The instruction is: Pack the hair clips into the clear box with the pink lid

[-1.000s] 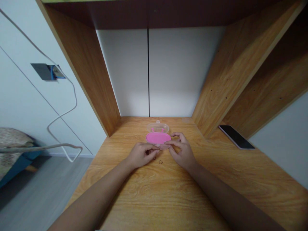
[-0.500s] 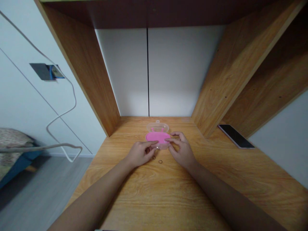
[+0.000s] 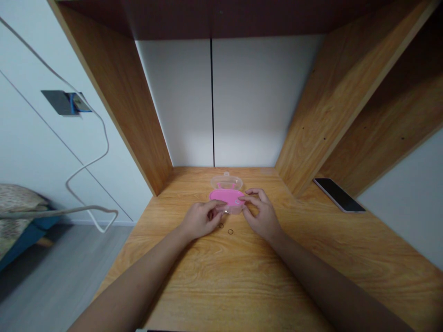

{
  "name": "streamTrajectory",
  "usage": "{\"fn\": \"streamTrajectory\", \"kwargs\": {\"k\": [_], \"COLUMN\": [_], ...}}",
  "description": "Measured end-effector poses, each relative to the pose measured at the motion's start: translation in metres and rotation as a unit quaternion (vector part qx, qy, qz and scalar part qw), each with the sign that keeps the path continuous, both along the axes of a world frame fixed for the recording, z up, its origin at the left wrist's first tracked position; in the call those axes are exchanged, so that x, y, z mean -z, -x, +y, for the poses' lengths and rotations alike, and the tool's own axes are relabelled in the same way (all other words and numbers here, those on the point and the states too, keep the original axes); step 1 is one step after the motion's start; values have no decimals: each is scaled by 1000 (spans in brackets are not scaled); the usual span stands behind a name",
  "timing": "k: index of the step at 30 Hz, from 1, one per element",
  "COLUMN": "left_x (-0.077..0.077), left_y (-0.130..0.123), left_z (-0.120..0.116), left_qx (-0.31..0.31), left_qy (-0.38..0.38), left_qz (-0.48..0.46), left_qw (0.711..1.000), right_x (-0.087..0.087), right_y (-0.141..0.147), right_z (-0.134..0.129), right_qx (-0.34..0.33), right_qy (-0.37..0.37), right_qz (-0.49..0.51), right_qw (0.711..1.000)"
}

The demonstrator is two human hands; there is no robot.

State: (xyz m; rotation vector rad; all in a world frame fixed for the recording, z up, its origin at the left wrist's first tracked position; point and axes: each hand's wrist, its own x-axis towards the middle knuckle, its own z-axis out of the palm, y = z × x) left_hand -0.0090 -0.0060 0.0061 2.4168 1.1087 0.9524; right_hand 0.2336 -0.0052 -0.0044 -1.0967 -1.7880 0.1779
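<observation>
Our left hand [image 3: 200, 220] and right hand [image 3: 262, 216] pinch the clear plastic case [image 3: 227, 182] with pink inside on the tabletop [image 3: 207, 286], and if our fingers slip, it could bump the two tiny rings [image 3: 230, 232] just beside it.

A left hand [image 3: 200, 220], a right hand [image 3: 262, 216], one pink case [image 3: 221, 195], two rings [image 3: 230, 232], one smartphone [image 3: 338, 195].
</observation>
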Motion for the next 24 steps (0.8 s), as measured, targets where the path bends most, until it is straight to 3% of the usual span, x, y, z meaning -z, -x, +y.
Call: {"fn": "streamTrajectory", "kwargs": {"k": [5,9,12,15,20,24], "left_x": [-18,-22,-19,-15,-11,-8], "left_y": [13,18,18,17,13,10], "left_z": [-1,0,3,4,5,3], "left_qx": [87,90,96,99,133,103], "left_qy": [-16,-5,5,15,43,59], "left_qz": [116,177,203,197,150,147], "left_qw": [989,980,975,975,979,982], "right_x": [-7,-5,-3,-3,-3,-3], "right_y": [-2,-3,0,2,3,3], "right_z": [-8,-15,-17,-15,-13,-15], "right_qx": [-43,-175,-210,-214,-245,-253], "right_qy": [-27,8,54,89,106,97], "right_qz": [2,-93,-179,-222,-210,-210], "right_qw": [999,980,960,947,940,939]}}
